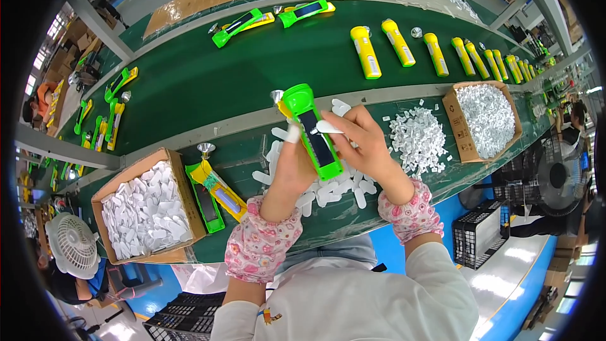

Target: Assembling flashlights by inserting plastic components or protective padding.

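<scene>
Ok so ur left hand (295, 167) was wrapped round a green flashlight shell (312, 127), gripping it from the left side, w/ the dark panel (322, 151) facing up. Shell was tilted a bit, above the bench middle, just on ur side of the belt edge. Ur right hand (367, 142) had a white strip (329, 127) pinched btwn the fingertips, right over that panel; can't tell if it was touching. A silver reflector (277, 96) showed just past the shell's upper left, w/ a bit of yellow casing (285, 109) next to it.

Loose white pcs (328, 192) were spread under ur hands. On the left, an opened green-and-yellow flashlight (221, 191) lay beside a cardboard box (197, 211) full of white strips. On the right: a pile of small white bits (418, 141), then another box (464, 132) w/ more. Yellow flashlights (399, 43) lay along the green belt (183, 82) ahead, fyi.
</scene>
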`<state>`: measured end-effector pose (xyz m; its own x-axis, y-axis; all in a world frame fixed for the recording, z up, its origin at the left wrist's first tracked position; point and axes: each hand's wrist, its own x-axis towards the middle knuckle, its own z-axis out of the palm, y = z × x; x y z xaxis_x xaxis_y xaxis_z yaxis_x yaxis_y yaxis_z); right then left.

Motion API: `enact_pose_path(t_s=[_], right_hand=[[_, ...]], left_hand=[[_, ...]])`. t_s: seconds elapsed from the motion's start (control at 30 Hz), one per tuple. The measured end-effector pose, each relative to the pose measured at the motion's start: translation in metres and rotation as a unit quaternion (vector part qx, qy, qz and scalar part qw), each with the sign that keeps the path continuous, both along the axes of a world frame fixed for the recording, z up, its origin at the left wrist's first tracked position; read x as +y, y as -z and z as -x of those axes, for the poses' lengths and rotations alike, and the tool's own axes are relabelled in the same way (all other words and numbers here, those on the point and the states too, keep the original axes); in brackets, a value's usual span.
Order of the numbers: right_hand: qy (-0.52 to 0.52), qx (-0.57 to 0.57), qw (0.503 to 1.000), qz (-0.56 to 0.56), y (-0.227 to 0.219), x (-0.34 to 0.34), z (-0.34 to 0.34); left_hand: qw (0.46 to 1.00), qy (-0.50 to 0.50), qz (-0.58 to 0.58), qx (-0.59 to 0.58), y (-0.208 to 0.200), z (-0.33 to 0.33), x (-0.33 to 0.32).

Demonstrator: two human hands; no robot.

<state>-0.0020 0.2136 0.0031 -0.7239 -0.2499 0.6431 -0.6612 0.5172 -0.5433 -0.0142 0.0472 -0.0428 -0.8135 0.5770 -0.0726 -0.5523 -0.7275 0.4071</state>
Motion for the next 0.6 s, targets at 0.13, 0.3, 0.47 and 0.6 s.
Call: enact_pose_path(t_s=[0.13, 0.3, 0.47, 0.6], right_hand=[[-0.035, -0.06, 0.996, 0.06, -0.003, -0.014, -0.007], [0.006, -0.157, 0.983, 0.093, 0.001, -0.014, -0.002], [-0.015, -0.104, 0.992, 0.076, -0.028, -0.011, -0.005], [-0.129, -0.06, 0.988, -0.063, -0.055, -0.02, -0.001]], left_hand=[[1.0, -0.018, -0.012, 0.014, -0.002, -0.006, -0.003], [0.992, -0.106, 0.051, 0.053, 0.013, -0.004, -0.001], [0.999, -0.036, -0.035, 0.013, 0.001, -0.007, -0.003], [0.998, -0.02, -0.056, 0.007, -0.003, -0.013, -0.005]])
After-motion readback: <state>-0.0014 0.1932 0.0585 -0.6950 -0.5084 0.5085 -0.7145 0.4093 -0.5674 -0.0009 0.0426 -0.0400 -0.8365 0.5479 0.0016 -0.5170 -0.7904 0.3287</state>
